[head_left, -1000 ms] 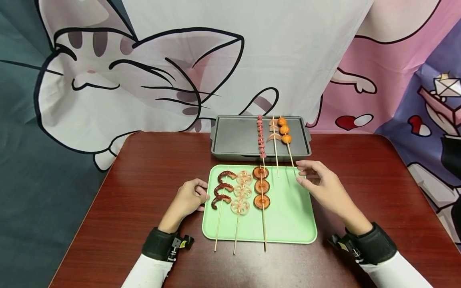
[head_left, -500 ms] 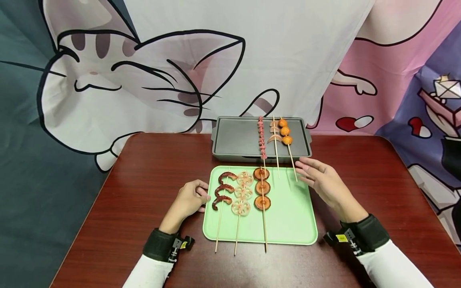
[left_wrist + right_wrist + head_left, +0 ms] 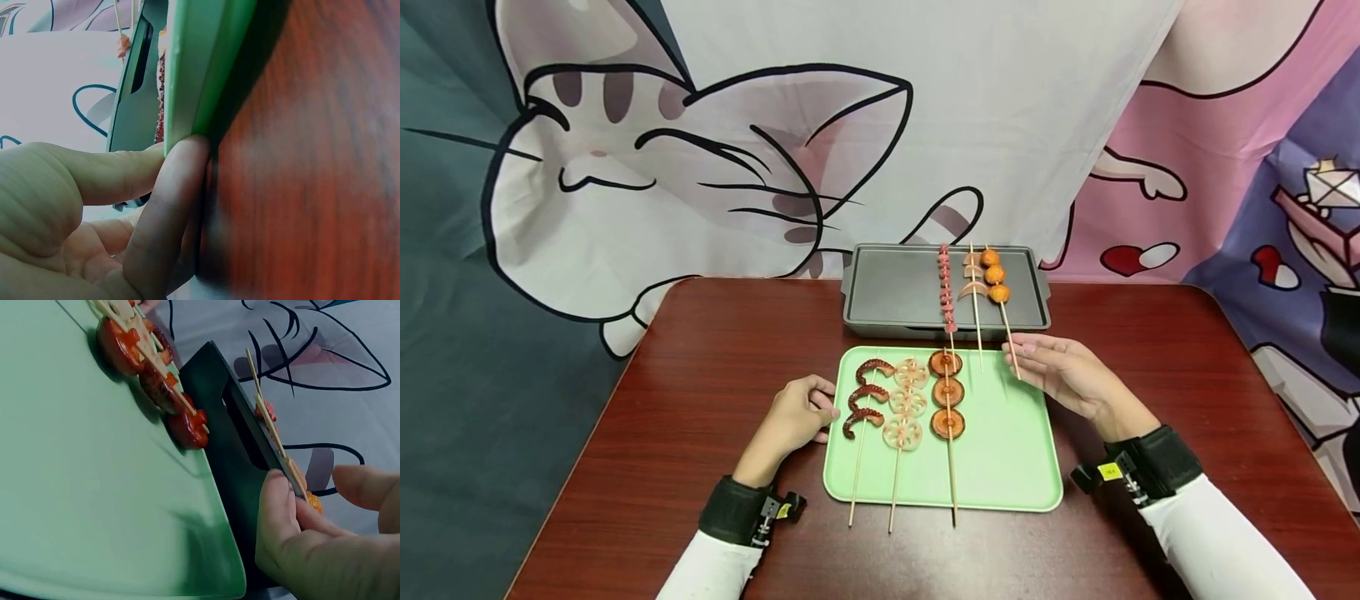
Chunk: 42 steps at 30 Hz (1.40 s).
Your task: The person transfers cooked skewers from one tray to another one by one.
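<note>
My left hand (image 3: pixel 797 410) pinches the left rim of a light green tray (image 3: pixel 1007 450) between thumb and finger; the left wrist view shows the thumb (image 3: pixel 119 175) at that rim. On the tray lie an octopus tentacle skewer (image 3: pixel 867 393), a lotus root skewer (image 3: pixel 904 402) and a mushroom skewer (image 3: pixel 947 392). My right hand (image 3: pixel 1067 371) is at the tray's far right corner, fingers beside the stick of an orange ball skewer (image 3: pixel 995 273). The right wrist view shows its thumb and fingers (image 3: pixel 278 509) apart.
A grey rectangular pan (image 3: pixel 887 287) stands behind the tray. A pink-pieced skewer (image 3: pixel 945 287) and a skewer with pale curved slices (image 3: pixel 973 271) lie over it, their sticks reaching toward the tray. All rests on a reddish-brown table (image 3: pixel 722 333) before a cartoon cloth (image 3: pixel 1000 100).
My right hand drew back slightly from the stick, then moved left so its fingers overlap the stick's lower end. My left hand stays at the tray's rim. The view shifted a little.
</note>
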Tool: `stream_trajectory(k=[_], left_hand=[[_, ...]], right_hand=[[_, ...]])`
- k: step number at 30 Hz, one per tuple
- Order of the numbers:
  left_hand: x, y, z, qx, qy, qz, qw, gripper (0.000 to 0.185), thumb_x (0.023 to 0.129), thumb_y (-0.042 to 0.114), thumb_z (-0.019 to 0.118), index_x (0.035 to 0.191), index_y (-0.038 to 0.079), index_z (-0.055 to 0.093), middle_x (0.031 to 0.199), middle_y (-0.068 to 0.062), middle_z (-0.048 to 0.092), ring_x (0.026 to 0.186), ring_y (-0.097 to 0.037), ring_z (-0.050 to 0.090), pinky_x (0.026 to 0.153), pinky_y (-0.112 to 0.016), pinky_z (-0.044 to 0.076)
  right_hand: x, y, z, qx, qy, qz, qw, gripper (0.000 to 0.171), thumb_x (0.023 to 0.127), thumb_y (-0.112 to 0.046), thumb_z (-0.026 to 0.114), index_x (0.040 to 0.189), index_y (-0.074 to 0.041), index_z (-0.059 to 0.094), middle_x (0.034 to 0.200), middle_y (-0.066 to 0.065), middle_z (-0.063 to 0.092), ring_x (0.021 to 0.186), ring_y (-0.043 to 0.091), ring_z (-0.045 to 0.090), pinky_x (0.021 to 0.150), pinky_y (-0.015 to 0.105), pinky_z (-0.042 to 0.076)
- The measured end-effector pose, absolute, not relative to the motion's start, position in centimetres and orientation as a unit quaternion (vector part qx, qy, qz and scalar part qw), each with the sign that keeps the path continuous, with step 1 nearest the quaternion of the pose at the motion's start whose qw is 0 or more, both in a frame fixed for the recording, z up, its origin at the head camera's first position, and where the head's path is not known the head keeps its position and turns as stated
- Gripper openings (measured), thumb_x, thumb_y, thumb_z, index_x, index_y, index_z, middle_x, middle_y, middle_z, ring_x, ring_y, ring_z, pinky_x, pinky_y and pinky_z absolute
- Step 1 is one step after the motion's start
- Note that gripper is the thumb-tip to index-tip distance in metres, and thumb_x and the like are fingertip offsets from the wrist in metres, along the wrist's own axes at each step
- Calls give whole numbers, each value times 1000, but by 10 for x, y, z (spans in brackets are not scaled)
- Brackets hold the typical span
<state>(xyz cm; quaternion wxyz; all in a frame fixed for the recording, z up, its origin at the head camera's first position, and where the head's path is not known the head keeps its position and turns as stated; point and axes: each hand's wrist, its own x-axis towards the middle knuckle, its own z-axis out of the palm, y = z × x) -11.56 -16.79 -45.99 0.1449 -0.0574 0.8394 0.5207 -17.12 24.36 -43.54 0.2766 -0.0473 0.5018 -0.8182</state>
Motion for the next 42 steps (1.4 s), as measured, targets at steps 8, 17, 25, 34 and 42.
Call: stream_trajectory(k=[8,17,25,34,42], left_hand=[[-116,-167,-459,-56,841,518,146,28,92,-4,68,119,-3,64,91,-15,65,65,-19,64,55,-34,63],[-117,-167,-457,-56,843,515,143,28,92,-5,68,119,-4,64,90,-14,65,63,-18,64,55,-34,63],[-117,-167,-458,-55,842,518,141,27,91,-5,68,118,-4,64,90,-14,65,63,-18,64,55,-34,63],[-116,-167,-458,-57,841,518,145,28,92,-5,69,119,-4,64,91,-15,65,64,-19,64,55,-34,63],[-115,-167,-459,-60,841,518,144,27,92,-4,69,118,-3,64,91,-14,65,64,-19,64,55,-34,63]], right_hand=[[-179,240,-438,-52,517,-804,288,32,106,7,46,120,-8,72,108,5,76,100,11,73,92,25,62],[-182,239,-439,-30,572,-775,265,24,103,3,56,122,-6,68,102,1,76,89,8,74,78,19,62],[-185,239,-439,-29,592,-762,259,25,100,7,59,123,0,66,99,0,77,87,9,74,75,19,62],[-184,239,-442,-35,598,-757,259,23,99,8,60,116,-5,68,98,0,76,84,8,73,75,19,63],[-180,242,-442,-49,610,-747,260,24,99,8,61,109,-11,70,96,-2,76,84,8,72,75,21,64]])
